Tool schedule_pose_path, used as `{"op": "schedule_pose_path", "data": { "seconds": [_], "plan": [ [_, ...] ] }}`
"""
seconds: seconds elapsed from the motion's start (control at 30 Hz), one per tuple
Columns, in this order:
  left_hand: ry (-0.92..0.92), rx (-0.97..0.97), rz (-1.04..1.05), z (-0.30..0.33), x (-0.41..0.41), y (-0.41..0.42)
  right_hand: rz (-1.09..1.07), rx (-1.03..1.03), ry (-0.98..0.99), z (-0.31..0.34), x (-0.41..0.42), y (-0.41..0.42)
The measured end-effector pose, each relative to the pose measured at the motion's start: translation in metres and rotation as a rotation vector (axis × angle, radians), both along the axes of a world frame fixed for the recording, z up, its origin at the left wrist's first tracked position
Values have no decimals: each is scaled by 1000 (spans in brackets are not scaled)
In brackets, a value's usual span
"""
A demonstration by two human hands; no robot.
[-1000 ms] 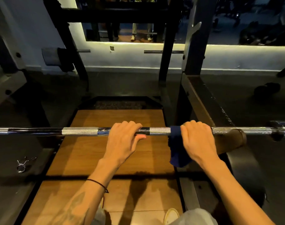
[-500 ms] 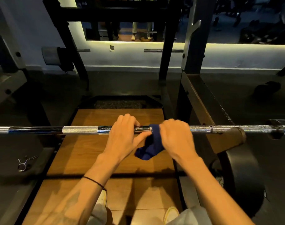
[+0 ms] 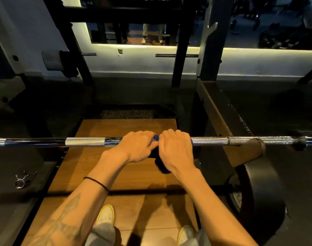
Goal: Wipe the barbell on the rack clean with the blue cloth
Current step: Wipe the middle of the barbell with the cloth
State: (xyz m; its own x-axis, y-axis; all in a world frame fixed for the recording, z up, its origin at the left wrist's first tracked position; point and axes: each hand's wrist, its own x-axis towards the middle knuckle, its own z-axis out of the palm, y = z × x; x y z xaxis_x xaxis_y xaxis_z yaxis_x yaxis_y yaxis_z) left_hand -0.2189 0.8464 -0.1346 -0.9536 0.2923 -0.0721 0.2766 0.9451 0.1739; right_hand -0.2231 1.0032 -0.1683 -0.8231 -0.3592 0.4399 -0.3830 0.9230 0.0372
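Observation:
A steel barbell (image 3: pixel 85 142) runs level across the view, resting on the rack, with knurled and smooth stretches. My left hand (image 3: pixel 136 147) grips the bar near its middle, fingers curled over the top. Right beside it, touching, my right hand (image 3: pixel 175 149) grips the blue cloth (image 3: pixel 161 166) wrapped around the bar. Only a sliver of cloth shows between the hands; its loose end hangs below my right wrist.
A black weight plate (image 3: pixel 261 196) stands at the lower right beside a brown padded rack arm (image 3: pixel 222 110). Black rack uprights (image 3: pixel 180 59) rise ahead. A spring collar (image 3: pixel 22 179) lies on the dark floor at left. The wooden platform (image 3: pixel 126 126) is beneath the bar.
My right hand has slid the cloth leftward along the bar, from the right knurled section until it meets my left hand. The left hand has stayed in place.

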Motion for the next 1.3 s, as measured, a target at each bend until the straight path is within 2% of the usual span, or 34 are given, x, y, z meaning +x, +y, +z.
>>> {"op": "schedule_pose_path", "data": {
  "seconds": [0.13, 0.2, 0.27, 0.43, 0.47, 0.53, 0.6, 0.67, 0.8, 0.87, 0.97, 1.07, 1.13, 1.2, 1.3],
  "plan": [
    [140, 10, -21, -6, 5, -3, 81, -21, 0, 5, -8, 38],
    [282, -5, -35, -12, 11, -1, 13, 30, 23, 7, -14, 71],
    [410, 10, -33, -22, 17, 2, -70, -37, 3, 7, -16, 101],
    [626, 396, 66, -48, 29, 11, -258, -209, 55, -2, -1, 98],
    [640, 441, 91, -50, 31, 13, -284, -196, 44, 0, 0, 85],
    [653, 471, 133, -50, 35, 16, -240, -34, -5, 5, 0, 52],
    [630, 461, 151, -46, 35, 18, -151, 16, -51, 5, 2, 15],
    [557, 377, 177, -35, 33, 18, -58, -68, -27, 3, 6, -8],
    [395, 215, 115, -7, 22, 15, 71, 58, 9, 2, -3, 24],
    [332, 232, 115, 4, 15, 16, 12, 56, 71, 7, -10, 62],
    [155, 205, 180, 4, 6, 16, -105, -43, 43, 6, -9, 104],
    [89, 32, 135, -1, -1, 17, -245, -111, 18, 3, -8, 97],
    [49, -3, 75, -2, -2, 17, -320, -103, 27, 8, -3, 70],
    [30, 4, 40, 1, -1, 16, -264, -54, 25, 13, 2, 39],
    [120, -13, 18, -1, 3, 15, -121, -29, -34, 10, 7, 6]
  ]
}}
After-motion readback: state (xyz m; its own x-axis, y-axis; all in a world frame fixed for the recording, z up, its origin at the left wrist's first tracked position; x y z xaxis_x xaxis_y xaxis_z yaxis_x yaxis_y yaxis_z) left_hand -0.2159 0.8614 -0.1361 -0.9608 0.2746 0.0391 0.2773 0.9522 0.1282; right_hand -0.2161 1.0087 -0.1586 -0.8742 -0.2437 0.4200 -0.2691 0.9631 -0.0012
